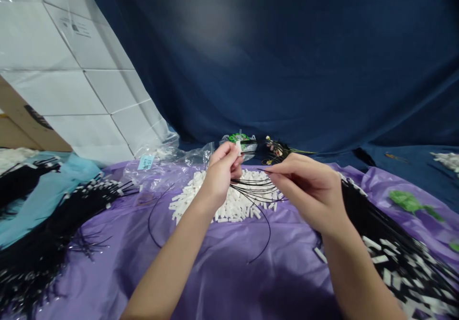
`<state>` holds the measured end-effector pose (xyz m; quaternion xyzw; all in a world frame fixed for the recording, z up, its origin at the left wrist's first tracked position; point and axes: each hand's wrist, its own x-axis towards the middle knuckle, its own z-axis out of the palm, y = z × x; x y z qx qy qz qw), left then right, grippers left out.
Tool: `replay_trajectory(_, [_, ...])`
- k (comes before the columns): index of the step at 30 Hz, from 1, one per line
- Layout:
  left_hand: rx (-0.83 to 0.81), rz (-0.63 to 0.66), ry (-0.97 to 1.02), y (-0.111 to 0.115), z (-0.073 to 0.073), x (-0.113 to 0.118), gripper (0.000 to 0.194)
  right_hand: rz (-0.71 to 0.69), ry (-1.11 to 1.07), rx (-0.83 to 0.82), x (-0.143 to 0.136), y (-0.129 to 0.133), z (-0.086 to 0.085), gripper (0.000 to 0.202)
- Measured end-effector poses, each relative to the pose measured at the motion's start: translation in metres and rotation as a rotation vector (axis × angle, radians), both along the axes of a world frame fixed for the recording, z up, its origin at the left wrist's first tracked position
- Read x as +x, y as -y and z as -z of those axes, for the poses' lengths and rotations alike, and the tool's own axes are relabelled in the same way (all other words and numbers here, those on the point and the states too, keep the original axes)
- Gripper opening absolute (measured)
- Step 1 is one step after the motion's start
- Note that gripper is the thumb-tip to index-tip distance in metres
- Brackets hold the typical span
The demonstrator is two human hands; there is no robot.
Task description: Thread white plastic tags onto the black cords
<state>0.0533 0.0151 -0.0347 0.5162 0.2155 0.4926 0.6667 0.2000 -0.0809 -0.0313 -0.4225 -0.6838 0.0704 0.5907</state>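
Observation:
My left hand (221,171) is closed around a bundle of thin black cords (256,189), which fan out to the right and below it. A small white plastic piece (238,147) shows between its thumb and fingers. Across from it, my right hand (311,186) pinches the dark end of a thin black cord (264,170) between thumb and forefinger. Beneath both hands spreads a heap of small white plastic pieces (234,210) on purple sheeting (215,262). One loose cord hangs down in a curve in front of the heap.
Bundles of black cords with white ends lie at left (60,224) and right (373,219). Clear plastic bags (168,164), one with a label, lie behind the heap. A dark blue cloth (287,61) hangs at the back, beside stacked white boxes (82,90).

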Motion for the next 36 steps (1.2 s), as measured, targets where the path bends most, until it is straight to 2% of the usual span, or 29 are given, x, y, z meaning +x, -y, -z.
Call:
replay_trajectory(2, [-0.001, 0.063, -0.003, 0.004, -0.002, 0.0, 0.03, 0.175, 0.113, 0.07, -0.003, -0.004, 0.0, 0.01])
replay_trajectory(4, [-0.014, 0.1, -0.001, 0.009, -0.004, -0.001, 0.028, 0.248, 0.161, 0.125, -0.004, -0.008, 0.001, 0.009])
replay_trajectory(19, [-0.008, 0.148, -0.004, 0.018, -0.008, -0.001, 0.028, 0.265, 0.159, 0.163, -0.008, -0.012, 0.005, 0.008])
replay_trajectory(36, [-0.003, 0.119, 0.03, 0.02, -0.007, 0.001, 0.025, 0.258, 0.222, 0.243, -0.007, -0.011, 0.004, 0.007])
